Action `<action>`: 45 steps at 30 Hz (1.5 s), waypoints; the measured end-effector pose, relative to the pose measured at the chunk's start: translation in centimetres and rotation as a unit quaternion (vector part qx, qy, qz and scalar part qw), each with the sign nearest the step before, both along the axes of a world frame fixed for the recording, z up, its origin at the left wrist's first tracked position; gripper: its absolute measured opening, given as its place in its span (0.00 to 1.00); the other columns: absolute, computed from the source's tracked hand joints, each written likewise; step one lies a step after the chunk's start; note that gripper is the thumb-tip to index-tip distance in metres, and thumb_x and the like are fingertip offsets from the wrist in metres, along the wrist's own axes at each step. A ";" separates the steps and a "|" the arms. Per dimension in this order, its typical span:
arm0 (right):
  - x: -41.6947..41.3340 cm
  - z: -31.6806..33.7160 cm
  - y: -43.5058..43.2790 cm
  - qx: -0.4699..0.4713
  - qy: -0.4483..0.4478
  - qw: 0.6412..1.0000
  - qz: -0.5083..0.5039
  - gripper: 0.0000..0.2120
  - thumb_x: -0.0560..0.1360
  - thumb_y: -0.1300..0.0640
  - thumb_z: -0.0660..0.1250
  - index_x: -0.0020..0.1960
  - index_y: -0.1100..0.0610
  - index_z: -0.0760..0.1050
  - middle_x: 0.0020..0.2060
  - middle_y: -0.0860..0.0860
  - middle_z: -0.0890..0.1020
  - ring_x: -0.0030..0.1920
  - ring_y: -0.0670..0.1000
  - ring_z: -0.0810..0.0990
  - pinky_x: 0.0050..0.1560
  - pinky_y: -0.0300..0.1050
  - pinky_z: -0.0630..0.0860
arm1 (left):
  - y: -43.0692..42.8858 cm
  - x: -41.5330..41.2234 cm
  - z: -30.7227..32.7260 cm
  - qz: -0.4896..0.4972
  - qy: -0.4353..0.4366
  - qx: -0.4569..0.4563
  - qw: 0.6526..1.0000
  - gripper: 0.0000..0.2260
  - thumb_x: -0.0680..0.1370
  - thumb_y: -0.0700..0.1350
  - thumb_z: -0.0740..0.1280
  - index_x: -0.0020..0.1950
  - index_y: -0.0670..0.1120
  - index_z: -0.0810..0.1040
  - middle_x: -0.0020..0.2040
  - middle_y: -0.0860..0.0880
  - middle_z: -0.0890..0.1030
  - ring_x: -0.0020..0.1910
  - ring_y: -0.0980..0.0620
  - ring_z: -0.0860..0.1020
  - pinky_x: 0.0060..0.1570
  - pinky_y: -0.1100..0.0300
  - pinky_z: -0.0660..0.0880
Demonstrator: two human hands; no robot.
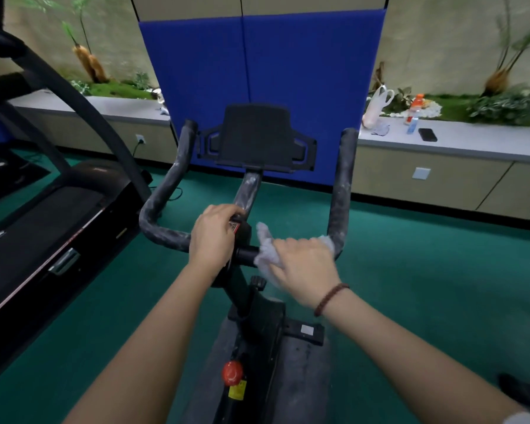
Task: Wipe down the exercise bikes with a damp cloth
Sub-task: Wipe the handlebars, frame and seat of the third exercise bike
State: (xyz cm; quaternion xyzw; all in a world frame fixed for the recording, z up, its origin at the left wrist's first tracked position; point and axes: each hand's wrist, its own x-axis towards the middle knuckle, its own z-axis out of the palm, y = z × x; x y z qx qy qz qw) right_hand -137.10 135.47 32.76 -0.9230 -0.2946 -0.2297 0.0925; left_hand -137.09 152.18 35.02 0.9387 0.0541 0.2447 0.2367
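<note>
**A:** Looking down from your head, where's the cloth?

**B:** It's bunched under my right hand point(303, 267). The cloth point(265, 252) is pale and crumpled, pressed on the smooth black crossbar just right of the stem. My fingers curl over it, and a corner pokes up past them.

**A:** And the other hand?

**B:** My left hand point(213, 237) wraps the middle of the handlebar point(162, 206), fingers curled over the top.

**A:** What about the bike point(257, 316)?

**B:** It has padded black tubing, mottled with grey smears. Two horns bend up either side of a flat black screen holder point(257, 136). A round red knob point(231, 372) sits low on the frame. There's a beaded bracelet point(331, 298) on my right wrist, a treadmill point(43, 224) at left, and a blue padded mat point(288, 71) behind.
</note>
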 end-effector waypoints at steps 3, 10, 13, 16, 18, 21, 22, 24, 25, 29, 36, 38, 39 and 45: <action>1.0 -0.1 -4.8 0.019 -0.028 0.997 0.069 0.15 0.73 0.46 0.55 0.36 0.54 0.74 0.24 0.47 0.75 0.25 0.50 0.72 0.41 0.47 0.74 | -0.2 -0.2 0.0 0.012 -0.003 -0.013 1.000 0.18 0.69 0.29 0.58 0.50 0.44 0.80 0.49 0.44 0.81 0.51 0.43 0.75 0.51 0.53 0.71; -0.3 -0.8 -0.7 0.002 -0.073 0.997 -0.005 0.19 0.70 0.42 0.53 0.32 0.54 0.72 0.23 0.49 0.73 0.23 0.51 0.71 0.31 0.42 0.70 | -0.8 -0.6 0.5 0.055 0.000 -0.012 0.998 0.18 0.70 0.30 0.59 0.51 0.45 0.81 0.50 0.44 0.78 0.50 0.44 0.76 0.52 0.53 0.71; -0.7 -0.7 3.2 -0.018 -0.061 0.997 -0.034 0.22 0.69 0.41 0.50 0.33 0.55 0.74 0.24 0.51 0.75 0.23 0.53 0.72 0.27 0.41 0.65 | -0.8 -0.5 0.6 0.049 -0.002 -0.004 0.999 0.15 0.70 0.31 0.60 0.49 0.44 0.81 0.47 0.44 0.79 0.50 0.43 0.75 0.49 0.54 0.70; -0.5 -0.5 6.2 -0.023 -0.032 0.997 -0.062 0.22 0.68 0.44 0.49 0.32 0.55 0.76 0.24 0.51 0.75 0.23 0.52 0.73 0.27 0.41 0.65 | -0.3 -0.4 0.4 0.052 0.003 -0.021 0.998 0.15 0.69 0.31 0.59 0.49 0.43 0.81 0.46 0.44 0.80 0.53 0.45 0.73 0.48 0.54 0.70; -0.3 -0.7 6.3 -0.019 -0.029 0.997 -0.069 0.21 0.69 0.45 0.50 0.34 0.55 0.77 0.25 0.50 0.76 0.23 0.52 0.73 0.27 0.41 0.66 | -0.2 -0.3 0.4 0.046 0.006 -0.025 0.999 0.16 0.69 0.30 0.59 0.48 0.44 0.81 0.46 0.46 0.80 0.53 0.47 0.72 0.48 0.56 0.70; -0.3 -0.5 4.7 -0.026 -0.046 0.998 -0.036 0.21 0.68 0.45 0.50 0.38 0.54 0.79 0.26 0.48 0.77 0.24 0.50 0.74 0.27 0.40 0.66 | -0.4 -0.4 0.4 0.030 0.006 -0.015 0.999 0.15 0.70 0.30 0.59 0.47 0.45 0.81 0.45 0.48 0.79 0.52 0.48 0.72 0.47 0.58 0.69; -0.4 -0.5 3.9 -0.023 -0.052 0.998 -0.019 0.21 0.67 0.44 0.50 0.38 0.53 0.79 0.26 0.47 0.77 0.24 0.49 0.74 0.27 0.40 0.66 | -0.5 -0.5 0.4 0.031 0.006 -0.016 0.999 0.15 0.70 0.30 0.59 0.48 0.44 0.81 0.46 0.48 0.80 0.53 0.47 0.72 0.48 0.58 0.69; -0.2 -0.4 1.6 -0.015 -0.060 0.998 0.007 0.19 0.67 0.43 0.52 0.38 0.50 0.78 0.26 0.45 0.76 0.24 0.48 0.74 0.28 0.39 0.66 | -0.6 -0.7 0.6 0.034 0.000 -0.019 0.999 0.17 0.69 0.29 0.59 0.48 0.43 0.81 0.47 0.46 0.80 0.54 0.46 0.73 0.52 0.56 0.71; 0.2 -0.6 0.0 -0.009 -0.075 0.997 0.022 0.18 0.68 0.42 0.53 0.39 0.50 0.78 0.26 0.45 0.76 0.24 0.48 0.74 0.31 0.40 0.67 | -0.6 -0.8 0.6 0.034 -0.004 -0.021 0.999 0.17 0.68 0.29 0.58 0.48 0.43 0.81 0.46 0.46 0.80 0.54 0.45 0.73 0.53 0.54 0.72; 4.0 -1.4 -7.2 0.028 -0.091 0.975 0.199 0.15 0.74 0.48 0.55 0.40 0.55 0.77 0.30 0.49 0.78 0.33 0.51 0.73 0.45 0.45 0.65 | -0.6 -0.9 0.8 0.050 0.010 -0.037 0.998 0.18 0.70 0.29 0.57 0.49 0.46 0.81 0.46 0.52 0.72 0.53 0.47 0.75 0.53 0.56 0.71; 1.4 -1.6 -3.3 0.099 -0.055 0.992 0.051 0.14 0.68 0.50 0.55 0.32 0.55 0.74 0.26 0.50 0.76 0.29 0.52 0.73 0.41 0.46 0.65 | -0.5 -0.7 0.8 0.058 -0.003 -0.023 0.998 0.18 0.70 0.29 0.58 0.50 0.44 0.81 0.45 0.53 0.71 0.53 0.46 0.75 0.52 0.56 0.69; 0.3 -1.9 -1.8 0.104 -0.062 0.992 0.024 0.13 0.69 0.49 0.57 0.34 0.55 0.75 0.27 0.49 0.77 0.30 0.52 0.74 0.40 0.46 0.68 | -0.6 -0.6 0.6 0.059 -0.010 -0.013 0.998 0.18 0.69 0.28 0.58 0.50 0.43 0.81 0.47 0.49 0.76 0.54 0.46 0.74 0.51 0.55 0.70; 0.2 -2.1 -1.6 0.113 -0.065 0.991 0.029 0.13 0.70 0.49 0.58 0.36 0.55 0.76 0.28 0.50 0.77 0.30 0.52 0.75 0.40 0.46 0.68 | -0.7 -0.6 0.5 0.060 -0.015 -0.007 0.998 0.18 0.69 0.28 0.58 0.50 0.43 0.81 0.48 0.47 0.78 0.54 0.45 0.74 0.51 0.54 0.71; 4.9 -2.1 -7.1 0.065 -0.087 0.966 0.235 0.16 0.75 0.52 0.53 0.46 0.58 0.78 0.33 0.51 0.80 0.34 0.53 0.76 0.44 0.48 0.70 | -1.4 0.7 0.4 0.032 -0.027 0.059 0.997 0.14 0.68 0.27 0.61 0.48 0.39 0.80 0.47 0.42 0.81 0.50 0.41 0.74 0.47 0.51 0.71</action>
